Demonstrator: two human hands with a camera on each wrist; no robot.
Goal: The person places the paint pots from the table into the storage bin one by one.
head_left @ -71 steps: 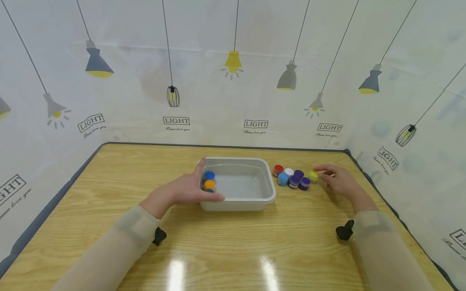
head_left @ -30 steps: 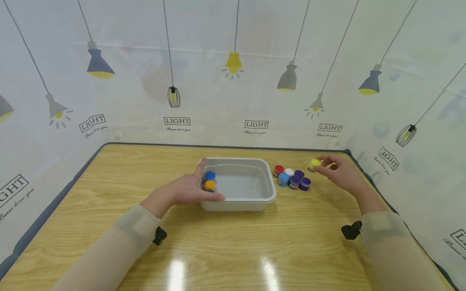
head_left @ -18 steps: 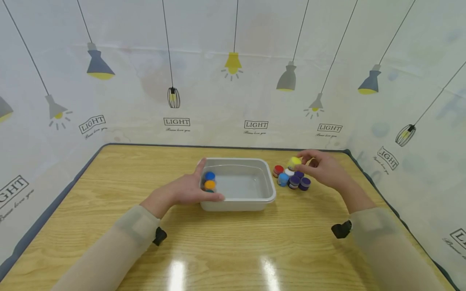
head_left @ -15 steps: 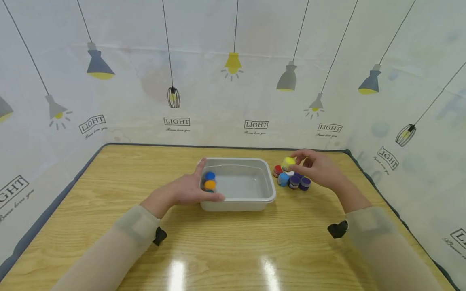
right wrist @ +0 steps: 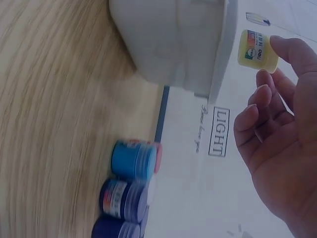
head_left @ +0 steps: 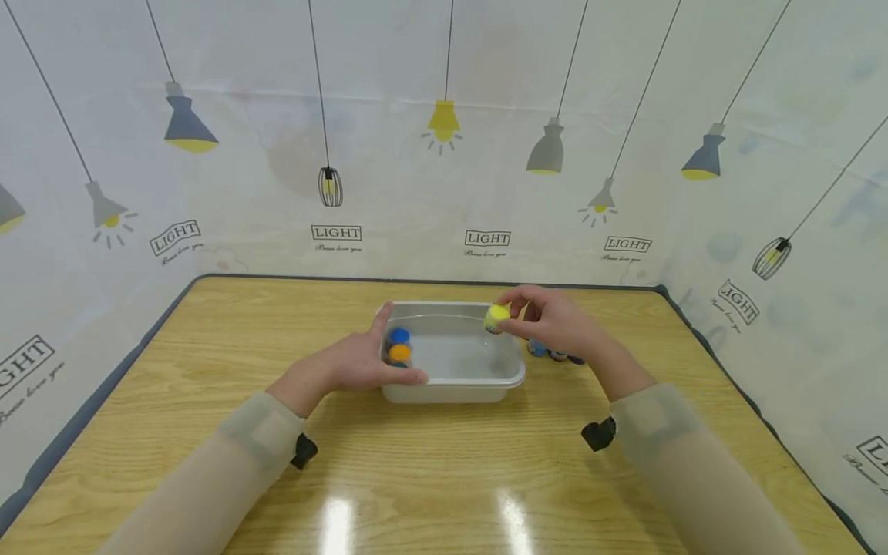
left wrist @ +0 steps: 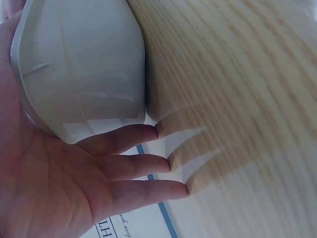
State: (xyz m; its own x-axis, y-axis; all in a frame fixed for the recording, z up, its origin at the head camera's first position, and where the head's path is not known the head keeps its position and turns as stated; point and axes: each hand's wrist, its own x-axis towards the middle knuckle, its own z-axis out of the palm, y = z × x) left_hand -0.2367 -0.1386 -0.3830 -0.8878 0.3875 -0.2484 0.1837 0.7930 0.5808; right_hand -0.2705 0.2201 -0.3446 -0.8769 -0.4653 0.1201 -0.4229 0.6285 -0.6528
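Note:
My right hand (head_left: 555,317) pinches a small yellow paint jar (head_left: 496,318) between thumb and fingertips. In the head view it is over the right end of a light grey plastic bin (head_left: 454,391); the right wrist view shows the jar's printed label. At the bin's left end rests my left hand (head_left: 350,360), thumb along the front rim and index finger at the back rim. Its other three fingers lie straight against the table in the left wrist view. Inside the bin by that hand are a blue-capped jar (head_left: 399,336), an orange-capped jar (head_left: 399,353) and a partly hidden dark teal one.
Right of the bin stand more paint jars, partly hidden by my right hand in the head view: a light blue jar (right wrist: 132,159), a dark purple jar (right wrist: 121,198) and others. The wooden table (head_left: 430,470) meets printed wall sheets (head_left: 409,193) at its back and sides.
My right hand picked up the yellow jar from the table's right side and carried it left, past the other jars, to the bin's right end. The left hand stayed in place.

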